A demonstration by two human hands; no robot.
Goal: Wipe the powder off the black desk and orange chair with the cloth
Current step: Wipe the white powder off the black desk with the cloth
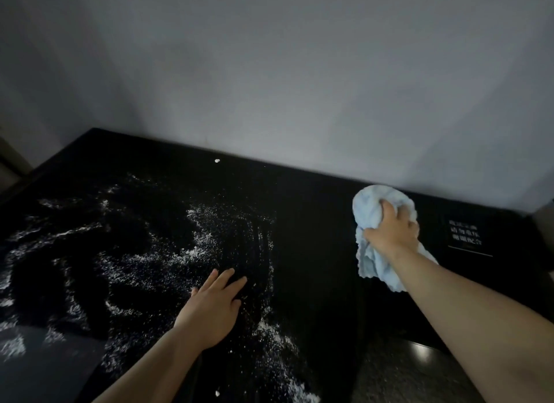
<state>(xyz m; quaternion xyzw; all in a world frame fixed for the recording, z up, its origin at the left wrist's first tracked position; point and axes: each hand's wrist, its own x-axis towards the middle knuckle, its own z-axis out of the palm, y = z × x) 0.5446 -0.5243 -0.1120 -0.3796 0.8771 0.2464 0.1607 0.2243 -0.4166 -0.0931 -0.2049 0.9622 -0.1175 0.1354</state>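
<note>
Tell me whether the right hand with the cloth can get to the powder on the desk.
Probably yes: the right hand grips the cloth over bare desk, and nothing stands between it and the powder; only the left hand, flat on the powder, covers part.

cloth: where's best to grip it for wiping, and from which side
Grip the light blue cloth at its bunched middle from above, as the right hand does: it is a crumpled wad with a loose tail trailing toward the person. Tucking that tail in would likely give a fuller pad for the powder.
</note>
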